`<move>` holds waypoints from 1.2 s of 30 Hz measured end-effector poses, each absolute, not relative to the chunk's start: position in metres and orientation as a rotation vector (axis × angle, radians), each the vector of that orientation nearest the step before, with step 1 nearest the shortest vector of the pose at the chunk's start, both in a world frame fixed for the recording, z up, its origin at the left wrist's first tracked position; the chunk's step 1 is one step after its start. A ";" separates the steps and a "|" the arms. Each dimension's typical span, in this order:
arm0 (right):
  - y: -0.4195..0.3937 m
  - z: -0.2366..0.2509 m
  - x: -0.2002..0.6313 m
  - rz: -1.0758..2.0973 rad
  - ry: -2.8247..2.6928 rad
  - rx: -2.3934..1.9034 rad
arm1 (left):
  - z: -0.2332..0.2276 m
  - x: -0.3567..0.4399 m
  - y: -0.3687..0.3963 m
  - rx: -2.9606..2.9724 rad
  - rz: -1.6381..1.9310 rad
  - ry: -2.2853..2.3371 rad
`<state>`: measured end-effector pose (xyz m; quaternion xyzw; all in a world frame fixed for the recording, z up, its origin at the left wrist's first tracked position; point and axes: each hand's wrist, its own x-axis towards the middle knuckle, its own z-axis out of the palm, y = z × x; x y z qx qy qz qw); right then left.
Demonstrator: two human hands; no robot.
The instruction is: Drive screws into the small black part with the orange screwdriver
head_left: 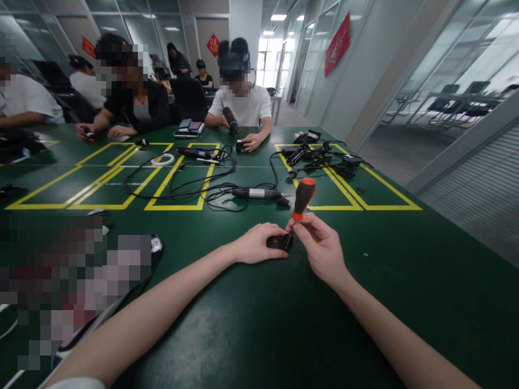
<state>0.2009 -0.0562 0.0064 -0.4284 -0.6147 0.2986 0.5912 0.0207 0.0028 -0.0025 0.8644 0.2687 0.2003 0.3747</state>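
My left hand (259, 243) lies low on the green table, its thumb and fingers closed around a small black part (285, 241). The part's exact kind is too dark and small to make out. In my right hand (322, 243) is a screwdriver (305, 197) with a black and orange handle, pinched near the base of the handle. It stands nearly upright, slightly tilted, its shaft running down to the black part. Whether the tip sits in a screw is hidden by my fingers.
Beyond my hands lies a corded electric screwdriver (255, 193) with looping black cable. Black adapters and cables (320, 154) are heaped at the back right. A white ring (162, 160) rests among yellow tape lines. Across the table a person (243, 102) works with a power tool (231, 120).
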 end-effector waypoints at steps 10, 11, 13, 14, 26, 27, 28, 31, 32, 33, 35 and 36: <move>-0.055 0.006 0.191 0.760 -1.455 -0.977 | 0.009 0.002 0.018 2.111 0.323 0.546; -0.055 0.007 0.190 0.759 -1.462 -0.971 | 0.011 0.001 0.019 2.091 0.320 0.550; -0.056 0.008 0.189 0.751 -1.472 -0.958 | 0.019 -0.003 0.021 2.020 0.333 0.541; -0.056 0.008 0.188 0.747 -1.473 -0.954 | 0.025 -0.005 0.022 1.885 0.402 0.538; -0.056 0.010 0.184 0.718 -1.517 -0.937 | 0.089 -0.004 -0.004 1.783 0.685 0.521; -0.055 0.010 0.187 0.712 -1.533 -0.934 | 0.088 -0.003 -0.005 1.791 0.692 0.520; -0.055 0.010 0.190 0.708 -1.563 -0.926 | 0.087 -0.003 -0.005 1.792 0.706 0.523; -0.051 0.013 0.208 0.736 -1.726 -0.908 | 0.084 -0.001 -0.003 1.772 0.735 0.564; -0.050 0.013 0.215 0.775 -1.797 -0.937 | 0.084 0.000 -0.003 1.755 0.742 0.586; -0.048 0.014 0.221 0.828 -1.872 -1.007 | 0.083 0.000 -0.003 1.728 0.751 0.609; -0.046 0.013 0.231 0.968 -2.003 -1.132 | 0.082 0.002 -0.004 1.643 0.779 0.636; -0.044 0.013 0.233 1.009 -2.024 -1.167 | 0.081 0.003 -0.004 1.593 0.791 0.635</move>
